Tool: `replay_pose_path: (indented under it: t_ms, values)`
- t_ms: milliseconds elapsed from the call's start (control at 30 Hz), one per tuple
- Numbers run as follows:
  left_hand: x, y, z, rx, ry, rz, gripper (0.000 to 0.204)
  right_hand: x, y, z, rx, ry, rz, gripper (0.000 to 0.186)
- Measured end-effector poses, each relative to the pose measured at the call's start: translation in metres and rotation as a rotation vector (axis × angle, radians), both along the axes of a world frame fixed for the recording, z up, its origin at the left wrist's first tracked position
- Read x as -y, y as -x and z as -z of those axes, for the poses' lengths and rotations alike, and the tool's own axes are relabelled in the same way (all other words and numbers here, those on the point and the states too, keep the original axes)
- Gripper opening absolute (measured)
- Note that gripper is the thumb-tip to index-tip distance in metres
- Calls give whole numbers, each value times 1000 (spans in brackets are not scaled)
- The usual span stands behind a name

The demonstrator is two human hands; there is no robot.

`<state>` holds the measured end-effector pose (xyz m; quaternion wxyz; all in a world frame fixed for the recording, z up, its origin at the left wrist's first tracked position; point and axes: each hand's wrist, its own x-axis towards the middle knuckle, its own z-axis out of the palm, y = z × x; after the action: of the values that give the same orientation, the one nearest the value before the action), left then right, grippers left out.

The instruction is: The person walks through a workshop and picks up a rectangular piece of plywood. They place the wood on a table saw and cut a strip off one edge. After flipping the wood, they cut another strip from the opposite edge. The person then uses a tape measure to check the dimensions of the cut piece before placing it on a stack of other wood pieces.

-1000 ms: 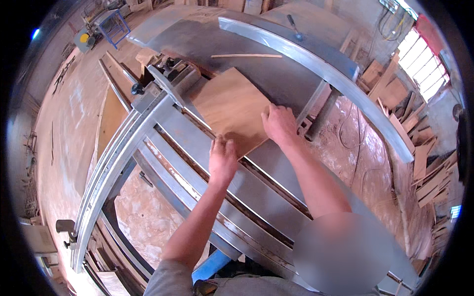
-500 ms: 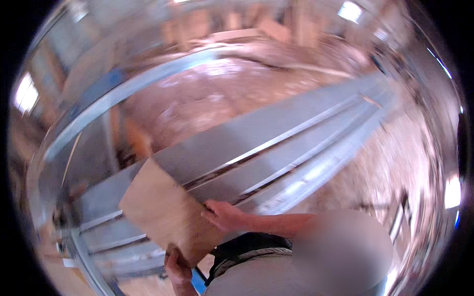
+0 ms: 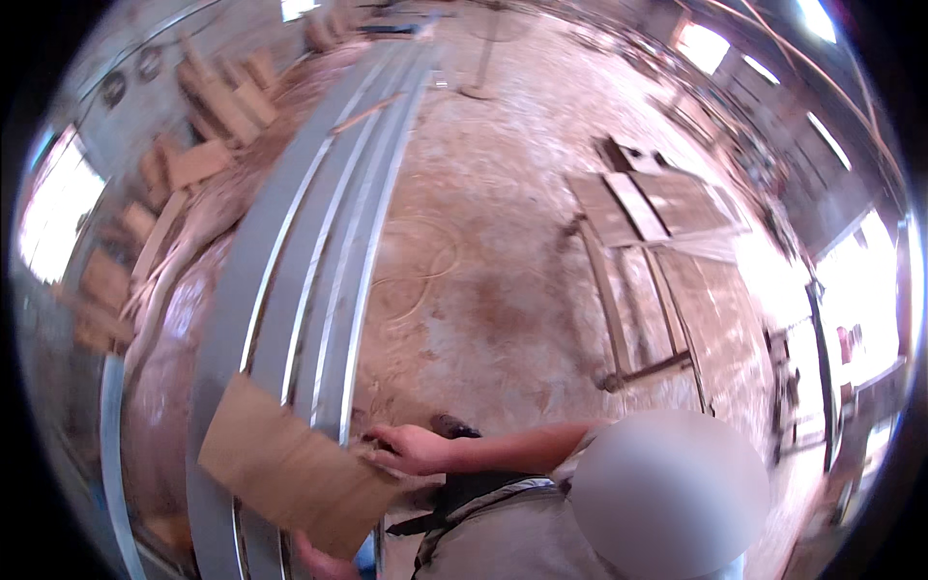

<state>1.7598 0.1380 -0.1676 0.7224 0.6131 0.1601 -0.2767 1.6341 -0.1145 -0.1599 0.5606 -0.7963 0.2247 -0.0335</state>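
Two hands (image 3: 411, 450) hold one board (image 3: 290, 466) — brown, rectangular.

Left fisheye of the pair sits on my head, so it's peering steeply down past my shirt (image 3: 512, 532) at 6 o'clock, pretty close to my right hand (image 3: 414, 449), then way out across the floor (image 3: 483, 275) towards 12.

at the lower middle of the frame, a plain grey-beige top (image 3: 522, 536) has a short sleeve (image 3: 583, 449) above a bare forearm (image 3: 527, 448). black legwear (image 3: 469, 493) shows beside its hem, with a pointed black strip (image 3: 411, 525) at the left. the right hand (image 3: 411, 449) and left hand (image 3: 324, 561) are bare.
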Motion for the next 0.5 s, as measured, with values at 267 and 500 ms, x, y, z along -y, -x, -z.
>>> replay_pose_path:
  t_ms: [267,500]
  values:
    - [210,68,-19,-64,-61,123,44,160,127,50,13,61,206,34]
    - [381,108,7,-47,-204,400,43,347,231,67,-160,250,606,29]
